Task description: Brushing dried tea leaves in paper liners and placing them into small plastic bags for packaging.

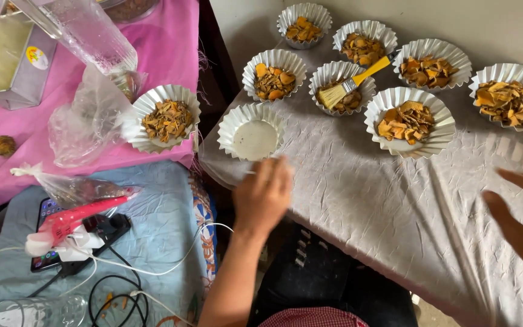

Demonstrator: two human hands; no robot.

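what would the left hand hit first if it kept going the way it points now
Most likely the white fluted paper cup holding pale liquid: the left hand points up the picture, its fingertips just short of the cup's near rim. Beyond that sits a fluted cup of orange-brown chips. Height above the crinkled grey table cover is unclear.

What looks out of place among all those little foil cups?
A yellow-handled brush lies tilted across one filled cup, its bristles resting in it. The cup nearest the left hand holds a pale liquid rather than orange chips. One filled cup sits apart on the pink cloth.
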